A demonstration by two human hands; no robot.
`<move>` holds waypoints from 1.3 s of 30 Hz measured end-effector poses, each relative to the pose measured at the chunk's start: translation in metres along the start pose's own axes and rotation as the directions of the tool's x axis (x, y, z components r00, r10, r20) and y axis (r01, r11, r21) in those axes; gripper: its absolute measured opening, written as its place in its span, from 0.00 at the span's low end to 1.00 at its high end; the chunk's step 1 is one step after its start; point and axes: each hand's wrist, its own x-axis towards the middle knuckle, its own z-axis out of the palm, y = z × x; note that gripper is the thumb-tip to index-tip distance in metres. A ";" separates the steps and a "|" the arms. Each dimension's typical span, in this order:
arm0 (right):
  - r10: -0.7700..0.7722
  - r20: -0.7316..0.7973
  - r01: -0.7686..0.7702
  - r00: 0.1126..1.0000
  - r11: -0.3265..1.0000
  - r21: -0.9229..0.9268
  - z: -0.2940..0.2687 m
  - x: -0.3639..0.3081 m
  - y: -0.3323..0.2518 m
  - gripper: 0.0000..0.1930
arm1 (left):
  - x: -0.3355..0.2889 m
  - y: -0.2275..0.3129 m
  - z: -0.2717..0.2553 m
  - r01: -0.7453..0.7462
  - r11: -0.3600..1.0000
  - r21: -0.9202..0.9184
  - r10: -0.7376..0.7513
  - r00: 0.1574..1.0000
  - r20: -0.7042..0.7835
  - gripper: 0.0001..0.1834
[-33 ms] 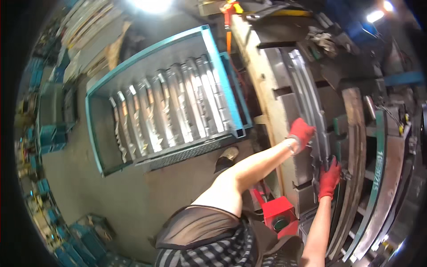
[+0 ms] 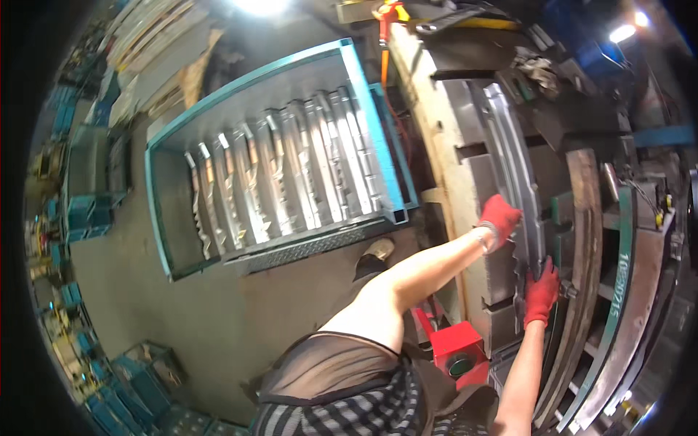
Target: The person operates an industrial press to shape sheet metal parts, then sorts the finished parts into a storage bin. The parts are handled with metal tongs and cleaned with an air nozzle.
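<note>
A long, channel-shaped metal part [image 2: 519, 168] lies lengthwise over the blocks of a machine bed [image 2: 465, 109] on my right. Red-gloved, my left hand [image 2: 500, 221] is closed on the part's left edge, about midway down its length. My right hand [image 2: 542, 296], gloved in red too, grips the nearer end with its fingers wrapped round the edge. Beneath the part, a strip with a jagged edge [image 2: 518, 280] shows between my hands. The fingertips of my left hand are partly hidden.
On the left stands a teal metal bin [image 2: 251, 73] with several long metal parts [image 2: 313, 167] laid side by side. A red box with a dark round button [image 2: 458, 349] sits below the bed. Long curved bars [image 2: 582, 218] lie to the right.
The whole view has shifted slightly, so things appear a little further right. Both hands keep their hold on the metal part.
</note>
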 end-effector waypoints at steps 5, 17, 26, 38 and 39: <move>-0.035 0.057 0.028 0.998 0.994 0.109 0.024 0.029 0.018 0.31 | -0.002 0.002 -0.011 0.099 0.982 -0.163 -0.103 0.995 -0.017 0.18; -0.180 -0.015 0.167 0.984 0.877 0.449 -0.053 -0.117 -0.022 0.28 | -0.112 -0.065 -0.116 -0.154 0.868 -0.472 0.233 0.966 0.115 0.21; -0.515 0.109 0.378 0.851 0.741 0.555 0.006 -0.204 -0.123 0.17 | -0.189 -0.178 -0.271 -0.082 0.778 -0.623 0.051 0.996 -0.067 0.13; -0.614 0.472 0.373 0.632 0.776 0.509 0.070 -0.288 -0.304 0.17 | -0.211 -0.355 -0.454 0.140 0.794 -0.591 -0.271 0.953 -0.139 0.13; -0.612 0.481 0.308 0.628 0.763 0.568 0.075 -0.296 -0.321 0.18 | -0.213 -0.352 -0.471 0.155 0.785 -0.600 -0.287 0.949 -0.132 0.13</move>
